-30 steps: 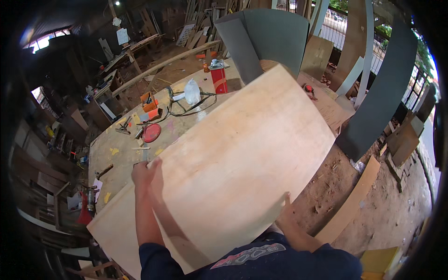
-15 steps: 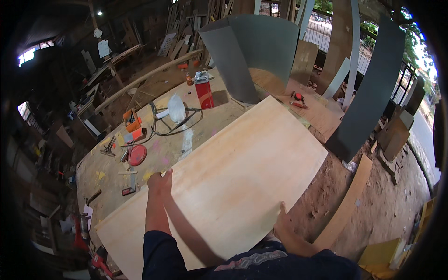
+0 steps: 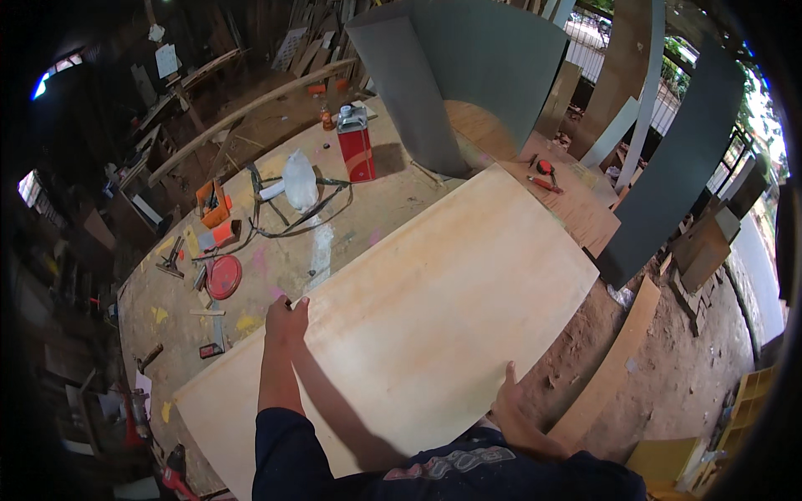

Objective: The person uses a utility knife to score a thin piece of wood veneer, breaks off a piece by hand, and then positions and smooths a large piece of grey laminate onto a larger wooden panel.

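Plywood panel [image 3: 443, 309]: left hand [image 3: 286, 322] curled tightly over its far edge; right hand [image 3: 508, 405] clamping its near edge, thumb uppermost. Red rectangular can [image 3: 357, 154] stands beyond the panel.

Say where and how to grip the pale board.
Probably by its opposite long edges: left hand at the far edge, right hand from the near side, thumb on the face. The pale board is broad and flat, with no handle showing, so two opposite edges should steady it better than one corner. The right hand's fingers are hidden.
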Available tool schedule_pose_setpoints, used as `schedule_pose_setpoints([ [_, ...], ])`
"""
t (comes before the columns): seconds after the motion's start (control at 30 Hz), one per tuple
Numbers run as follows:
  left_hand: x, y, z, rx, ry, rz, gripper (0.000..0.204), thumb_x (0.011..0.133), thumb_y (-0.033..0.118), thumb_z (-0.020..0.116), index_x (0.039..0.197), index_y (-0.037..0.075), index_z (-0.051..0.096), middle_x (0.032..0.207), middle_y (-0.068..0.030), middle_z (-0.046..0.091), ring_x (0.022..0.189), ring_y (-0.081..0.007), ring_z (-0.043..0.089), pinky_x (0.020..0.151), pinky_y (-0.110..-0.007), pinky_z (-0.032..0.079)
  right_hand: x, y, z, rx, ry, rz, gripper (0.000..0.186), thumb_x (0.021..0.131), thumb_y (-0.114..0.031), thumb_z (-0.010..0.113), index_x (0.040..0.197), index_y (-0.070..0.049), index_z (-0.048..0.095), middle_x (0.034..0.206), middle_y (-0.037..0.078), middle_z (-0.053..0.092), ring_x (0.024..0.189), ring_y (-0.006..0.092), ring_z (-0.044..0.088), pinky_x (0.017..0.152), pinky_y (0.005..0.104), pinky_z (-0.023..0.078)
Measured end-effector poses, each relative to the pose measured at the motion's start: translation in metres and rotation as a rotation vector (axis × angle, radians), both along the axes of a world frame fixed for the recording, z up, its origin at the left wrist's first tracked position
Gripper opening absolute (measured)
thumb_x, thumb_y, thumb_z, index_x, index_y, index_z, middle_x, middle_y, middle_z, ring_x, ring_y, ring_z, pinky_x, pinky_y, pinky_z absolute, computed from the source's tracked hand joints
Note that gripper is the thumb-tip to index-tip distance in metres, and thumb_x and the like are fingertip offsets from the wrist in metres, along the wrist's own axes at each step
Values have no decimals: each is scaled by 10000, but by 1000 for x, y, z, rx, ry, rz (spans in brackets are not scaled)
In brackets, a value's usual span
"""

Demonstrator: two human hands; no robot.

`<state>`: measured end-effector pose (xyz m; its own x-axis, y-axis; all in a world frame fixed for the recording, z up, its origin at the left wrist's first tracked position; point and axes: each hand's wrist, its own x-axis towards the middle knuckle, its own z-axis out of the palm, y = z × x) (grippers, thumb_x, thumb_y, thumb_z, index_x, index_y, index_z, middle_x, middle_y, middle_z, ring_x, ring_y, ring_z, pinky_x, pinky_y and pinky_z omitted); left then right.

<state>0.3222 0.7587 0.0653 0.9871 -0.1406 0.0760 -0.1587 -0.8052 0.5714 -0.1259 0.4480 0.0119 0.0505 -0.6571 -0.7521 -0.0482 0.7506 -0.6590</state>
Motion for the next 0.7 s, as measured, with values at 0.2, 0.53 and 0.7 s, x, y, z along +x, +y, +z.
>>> schedule_pose_setpoints([
  [0.2, 16, 57, -51, 108, -460, -239, 329, 797, 296, 852, 917, 28, 703, 884, -189, 618, 901, -386, 582, 818, -514, 470, 26, 24, 44, -180, -51, 85, 730, 1060, -584, 579, 1465, 22, 549, 1326, 153, 674, 1152, 305, 674, 959, 434, 587],
  [0.53, -289, 162, -24, -136, -248, 348, 464, 927, 182, 733, 1324, -2, 580, 1427, -241, 528, 1396, -450, 441, 1212, -584, 330, -14, -3, -35, -78, -172, 178, 820, 1013, -661, 598, 1465, 23, 551, 1412, 154, 638, 1216, 330, 662, 1028, 449, 573],
  [0.7, -465, 223, -71, -207, -113, 1524, 613, 1011, 238, 682, 1479, -82, 449, 1535, -268, 468, 1413, -415, 501, 1157, -549, 423, -6, -7, -38, -20, -235, 187, 840, 1055, -674, 474, 1562, -6, 441, 1560, 169, 527, 1342, 384, 588, 1106, 492, 531],
])
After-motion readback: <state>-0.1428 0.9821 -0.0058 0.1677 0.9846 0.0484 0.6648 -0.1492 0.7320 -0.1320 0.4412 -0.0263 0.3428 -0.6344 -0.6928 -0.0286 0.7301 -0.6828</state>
